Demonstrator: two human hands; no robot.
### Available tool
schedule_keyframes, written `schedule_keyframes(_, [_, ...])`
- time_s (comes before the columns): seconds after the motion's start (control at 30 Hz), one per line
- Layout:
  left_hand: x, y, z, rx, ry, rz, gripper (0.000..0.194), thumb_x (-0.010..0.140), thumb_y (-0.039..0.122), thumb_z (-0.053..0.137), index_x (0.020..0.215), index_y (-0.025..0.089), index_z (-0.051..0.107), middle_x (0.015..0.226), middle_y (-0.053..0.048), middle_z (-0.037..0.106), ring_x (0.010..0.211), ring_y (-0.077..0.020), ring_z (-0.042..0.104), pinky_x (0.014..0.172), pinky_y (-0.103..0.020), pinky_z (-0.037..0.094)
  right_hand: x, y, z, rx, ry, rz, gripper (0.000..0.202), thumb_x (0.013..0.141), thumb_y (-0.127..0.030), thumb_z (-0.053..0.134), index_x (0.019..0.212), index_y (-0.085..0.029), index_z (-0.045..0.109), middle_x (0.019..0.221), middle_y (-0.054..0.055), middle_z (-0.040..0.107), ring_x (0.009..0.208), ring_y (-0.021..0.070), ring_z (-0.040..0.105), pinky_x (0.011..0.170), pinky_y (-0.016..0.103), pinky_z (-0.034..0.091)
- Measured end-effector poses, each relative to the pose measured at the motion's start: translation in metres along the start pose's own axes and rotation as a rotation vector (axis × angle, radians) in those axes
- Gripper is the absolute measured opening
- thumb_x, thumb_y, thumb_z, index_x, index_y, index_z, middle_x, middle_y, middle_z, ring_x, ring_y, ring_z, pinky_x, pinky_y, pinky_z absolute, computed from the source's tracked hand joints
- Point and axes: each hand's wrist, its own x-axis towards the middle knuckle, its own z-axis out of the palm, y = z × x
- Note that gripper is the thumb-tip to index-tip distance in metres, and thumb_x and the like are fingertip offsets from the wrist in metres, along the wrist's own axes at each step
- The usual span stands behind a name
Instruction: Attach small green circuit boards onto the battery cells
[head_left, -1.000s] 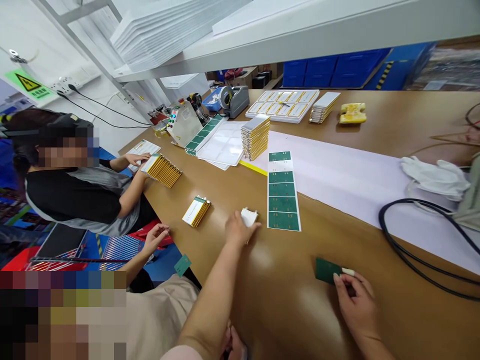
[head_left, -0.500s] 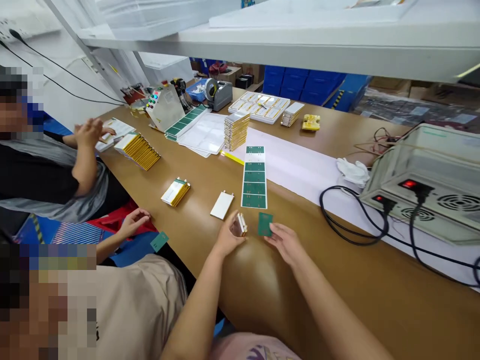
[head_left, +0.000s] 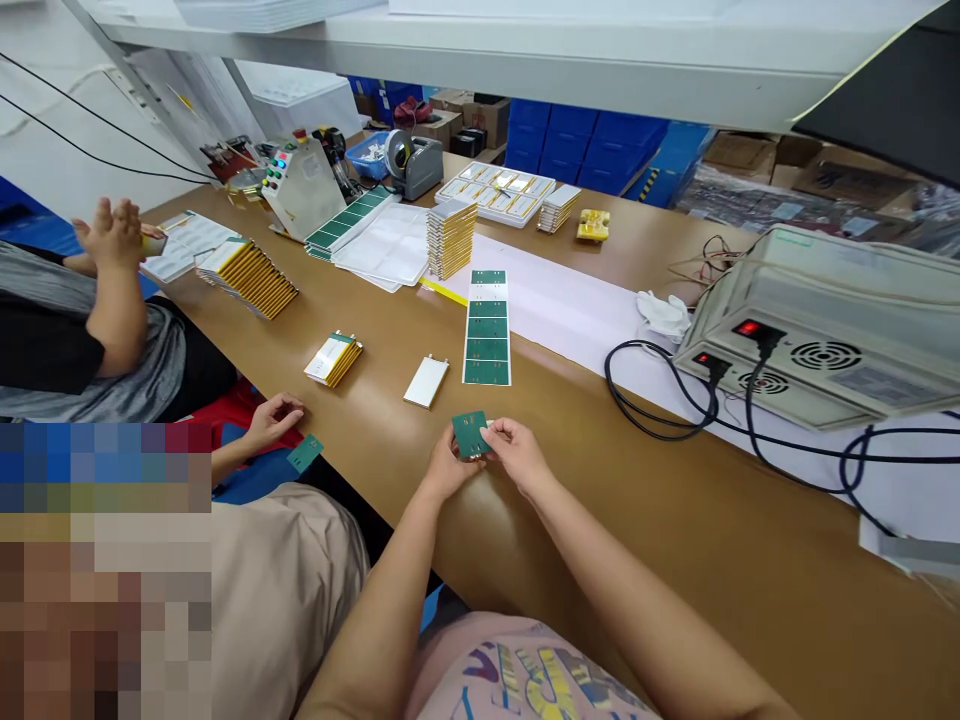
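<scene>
My left hand [head_left: 445, 468] is wrapped round a small stack of flat cells, mostly hidden under a green card. The green card [head_left: 469, 434] lies over that stack, its right edge pinched by my right hand [head_left: 513, 450]. A single white flat cell [head_left: 426, 381] rests on the table just beyond my hands. Behind it and to the right lies a strip of green cards [head_left: 487, 350] on white backing. Left of the white cell sits a short stack of cells with yellow edges [head_left: 334, 359].
Two people sit at the left; a hand [head_left: 274, 420] is near a loose green card [head_left: 305, 454] at the table edge. Taller stacks [head_left: 451, 240] and a white tray [head_left: 495, 193] stand farther back. At right, a beige machine [head_left: 817, 330] trails black cables. A shelf hangs above.
My right hand has moved left, bringing the green card onto the stack in my left hand. The far person's hands have shifted. The camera view has turned slightly right.
</scene>
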Motion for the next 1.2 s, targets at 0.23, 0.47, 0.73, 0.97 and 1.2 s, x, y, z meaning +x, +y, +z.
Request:
schedule_keyframes(0.23, [-0.006, 0.010, -0.005, -0.013, 0.113, 0.042, 0.064, 0.048, 0.046, 0.070, 0.103, 0.023, 0.044, 0.104, -0.005, 0.046, 0.095, -0.0192, 0.049, 0.079, -0.032, 0.042, 0.011, 0.019, 0.000, -0.291, 0.172, -0.107, 0.030, 0.064, -0.049, 0.051, 0.060, -0.019, 0.052, 0.070, 0.003, 0.062, 0.058, 0.0144, 0.053, 0.055, 0.028, 0.043])
schedule_keyframes(0.47, [0.003, 0.020, 0.012, -0.156, 0.301, 0.014, 0.034, 0.074, 0.052, 0.044, 0.065, 0.019, 0.038, 0.062, 0.004, 0.039, 0.059, -0.0080, 0.041, 0.056, -0.020, 0.036, 0.015, 0.020, 0.005, -0.309, 0.214, -0.127, 0.035, 0.067, -0.052, 0.047, 0.056, -0.019, 0.051, 0.052, -0.001, 0.053, 0.050, 0.0129, 0.047, 0.052, 0.026, 0.039])
schedule_keyframes(0.73, [0.008, 0.018, 0.015, -0.107, 0.364, 0.002, 0.034, 0.074, 0.050, 0.045, 0.061, 0.019, 0.035, 0.057, 0.005, 0.035, 0.052, -0.0078, 0.037, 0.050, -0.020, 0.033, 0.015, 0.020, 0.004, -0.258, 0.213, -0.087, 0.035, 0.067, -0.053, 0.048, 0.053, -0.020, 0.049, 0.049, -0.003, 0.049, 0.048, 0.0113, 0.042, 0.051, 0.025, 0.036])
schedule_keyframes(0.97, [0.007, 0.002, 0.022, -0.042, 0.457, -0.023, 0.030, 0.079, 0.047, 0.037, 0.064, 0.020, 0.036, 0.063, 0.003, 0.041, 0.061, -0.0093, 0.043, 0.059, -0.021, 0.038, 0.015, 0.033, 0.016, -0.067, 0.153, 0.029, 0.037, 0.061, -0.055, 0.052, 0.051, -0.020, 0.043, 0.046, -0.006, 0.042, 0.045, 0.0092, 0.039, 0.048, 0.023, 0.034])
schedule_keyframes(1.2, [0.003, -0.011, 0.035, 0.006, 0.355, 0.009, 0.041, 0.083, 0.047, 0.026, 0.116, 0.025, 0.035, 0.113, -0.003, 0.048, 0.103, -0.0115, 0.046, 0.086, -0.026, 0.037, 0.013, 0.040, 0.023, 0.248, 0.067, 0.129, 0.037, 0.063, -0.058, 0.048, 0.066, -0.021, 0.045, 0.056, -0.006, 0.050, 0.053, 0.0098, 0.046, 0.051, 0.023, 0.038])
